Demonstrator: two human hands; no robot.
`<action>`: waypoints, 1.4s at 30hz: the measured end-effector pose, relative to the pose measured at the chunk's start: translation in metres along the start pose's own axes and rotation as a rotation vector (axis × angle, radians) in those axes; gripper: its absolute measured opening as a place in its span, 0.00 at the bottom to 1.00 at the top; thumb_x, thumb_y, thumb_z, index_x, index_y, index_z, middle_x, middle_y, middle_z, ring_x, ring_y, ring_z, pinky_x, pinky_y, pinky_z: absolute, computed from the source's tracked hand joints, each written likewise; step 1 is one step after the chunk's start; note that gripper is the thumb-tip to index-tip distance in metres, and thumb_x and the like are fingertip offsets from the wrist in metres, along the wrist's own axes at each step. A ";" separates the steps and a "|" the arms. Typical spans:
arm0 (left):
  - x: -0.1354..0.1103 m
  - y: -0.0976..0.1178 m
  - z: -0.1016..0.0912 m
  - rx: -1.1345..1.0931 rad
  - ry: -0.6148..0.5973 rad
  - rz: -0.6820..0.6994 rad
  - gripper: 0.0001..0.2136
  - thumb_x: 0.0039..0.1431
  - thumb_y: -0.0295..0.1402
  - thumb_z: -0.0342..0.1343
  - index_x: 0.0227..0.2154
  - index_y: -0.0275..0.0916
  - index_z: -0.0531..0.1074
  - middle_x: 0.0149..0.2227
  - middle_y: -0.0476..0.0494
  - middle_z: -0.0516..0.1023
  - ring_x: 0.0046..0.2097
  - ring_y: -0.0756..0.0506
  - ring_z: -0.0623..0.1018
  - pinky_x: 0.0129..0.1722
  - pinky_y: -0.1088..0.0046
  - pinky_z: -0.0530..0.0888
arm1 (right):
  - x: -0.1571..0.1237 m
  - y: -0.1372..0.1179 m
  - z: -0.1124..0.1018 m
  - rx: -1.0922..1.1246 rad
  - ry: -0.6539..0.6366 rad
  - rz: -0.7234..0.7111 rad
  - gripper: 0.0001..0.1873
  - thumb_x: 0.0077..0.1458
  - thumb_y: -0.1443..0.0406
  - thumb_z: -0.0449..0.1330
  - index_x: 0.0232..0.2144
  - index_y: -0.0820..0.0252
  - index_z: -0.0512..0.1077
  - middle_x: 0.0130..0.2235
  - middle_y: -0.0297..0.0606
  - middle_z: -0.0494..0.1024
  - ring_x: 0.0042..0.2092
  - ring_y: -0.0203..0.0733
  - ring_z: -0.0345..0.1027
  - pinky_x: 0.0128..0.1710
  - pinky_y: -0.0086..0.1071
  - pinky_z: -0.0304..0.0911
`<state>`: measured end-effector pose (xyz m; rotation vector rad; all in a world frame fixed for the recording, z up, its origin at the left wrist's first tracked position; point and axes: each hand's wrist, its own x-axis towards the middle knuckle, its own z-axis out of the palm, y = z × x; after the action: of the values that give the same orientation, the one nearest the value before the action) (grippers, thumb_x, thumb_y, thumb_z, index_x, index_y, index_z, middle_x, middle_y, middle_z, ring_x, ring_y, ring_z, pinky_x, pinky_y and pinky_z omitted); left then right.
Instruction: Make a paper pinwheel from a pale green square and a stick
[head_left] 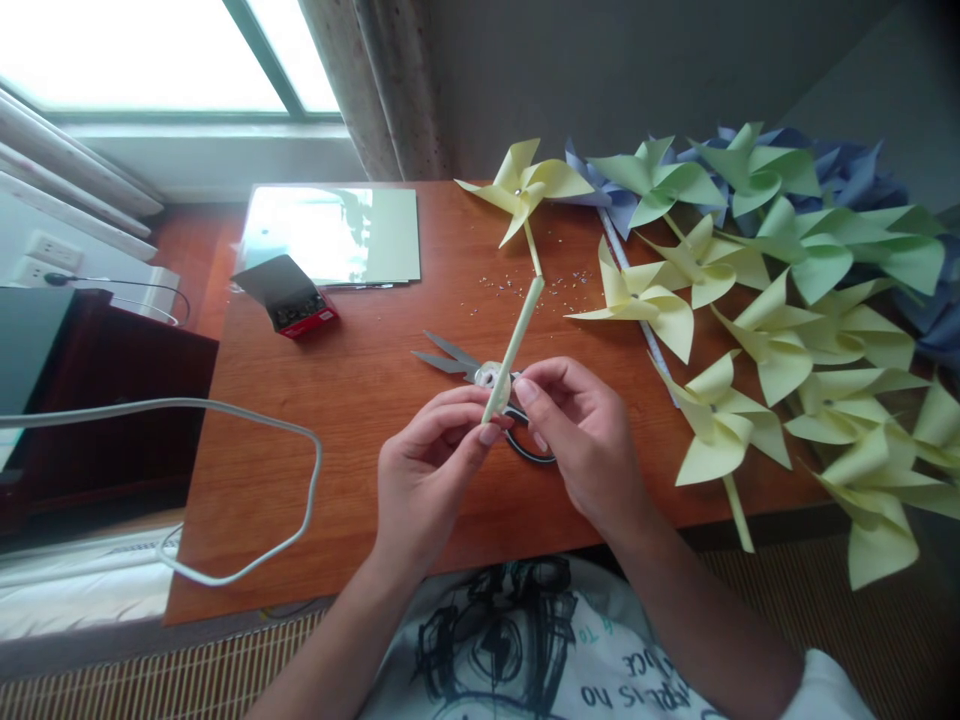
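In my left hand [442,450], thumb and fingers pinch the lower end of a pale yellow-green rolled paper stick [521,325], which slants up and away to the right. Close beside it, my right hand [577,425] is closed, thumb against fingers; whatever it pinches is too small to make out. A small whitish ring, apparently a roll of tape [486,377], shows behind the stick; I cannot tell if it is held or lying on the table. Partly hidden behind my hands, scissors [450,358] lie with blades apart.
Yellow pinwheels [712,415], green pinwheels [806,245] and blue ones crowd the table's right side. One yellow pinwheel [519,190] lies at the back near scattered bits. Left are an open red box [307,318], paper sheets in a glossy sleeve [390,235] and a white cable [315,470].
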<state>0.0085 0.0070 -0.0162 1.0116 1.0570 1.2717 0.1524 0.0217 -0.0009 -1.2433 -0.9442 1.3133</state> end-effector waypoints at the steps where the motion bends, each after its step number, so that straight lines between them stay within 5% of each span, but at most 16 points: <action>1: 0.000 0.000 0.000 -0.006 0.002 -0.004 0.05 0.59 0.25 0.65 0.35 0.41 0.84 0.45 0.43 0.81 0.49 0.46 0.80 0.48 0.76 0.78 | -0.001 -0.001 0.000 -0.029 0.004 -0.029 0.04 0.62 0.62 0.64 0.34 0.55 0.74 0.31 0.30 0.75 0.29 0.32 0.66 0.27 0.26 0.60; 5: 0.001 0.002 0.001 -0.032 0.002 -0.016 0.04 0.59 0.26 0.65 0.35 0.41 0.84 0.45 0.43 0.82 0.49 0.45 0.81 0.49 0.73 0.78 | -0.005 -0.004 0.000 -0.282 0.012 -0.255 0.03 0.63 0.65 0.61 0.35 0.55 0.75 0.36 0.35 0.78 0.36 0.38 0.72 0.32 0.30 0.67; 11: 0.001 0.004 0.003 -0.094 0.023 -0.064 0.05 0.59 0.27 0.66 0.36 0.42 0.84 0.47 0.42 0.82 0.51 0.43 0.81 0.50 0.73 0.78 | -0.006 0.001 -0.012 -0.860 0.043 -0.886 0.14 0.59 0.73 0.64 0.45 0.51 0.78 0.36 0.39 0.82 0.37 0.43 0.75 0.40 0.38 0.72; 15: 0.001 0.006 0.005 -0.141 0.055 -0.113 0.03 0.58 0.28 0.67 0.35 0.42 0.85 0.46 0.42 0.83 0.50 0.43 0.81 0.47 0.73 0.80 | -0.007 0.005 -0.018 -0.965 0.045 -0.992 0.20 0.58 0.74 0.65 0.49 0.48 0.78 0.38 0.38 0.84 0.38 0.44 0.76 0.40 0.38 0.73; 27: 0.001 0.004 0.005 -0.142 0.058 -0.153 0.04 0.59 0.29 0.67 0.36 0.41 0.84 0.46 0.44 0.83 0.44 0.48 0.82 0.44 0.78 0.80 | -0.004 0.005 -0.015 -0.747 0.187 -0.760 0.13 0.59 0.73 0.64 0.43 0.53 0.79 0.38 0.40 0.83 0.37 0.44 0.76 0.37 0.38 0.72; 36: 0.002 0.005 0.006 -0.137 0.061 -0.171 0.03 0.58 0.30 0.68 0.35 0.41 0.85 0.46 0.42 0.83 0.47 0.43 0.83 0.45 0.72 0.81 | 0.001 0.002 -0.012 -0.465 0.058 -0.371 0.06 0.63 0.68 0.61 0.38 0.55 0.78 0.38 0.37 0.81 0.38 0.41 0.75 0.32 0.33 0.69; 42: 0.005 0.005 0.003 -0.130 0.109 -0.158 0.03 0.56 0.32 0.69 0.34 0.41 0.85 0.48 0.41 0.83 0.50 0.41 0.82 0.47 0.70 0.81 | 0.006 0.009 -0.015 -0.527 0.001 -0.317 0.06 0.62 0.67 0.62 0.38 0.56 0.79 0.38 0.38 0.82 0.37 0.41 0.74 0.32 0.33 0.67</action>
<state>0.0105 0.0122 -0.0106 0.7528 1.0995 1.2598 0.1660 0.0250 -0.0128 -1.4081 -1.4810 0.8373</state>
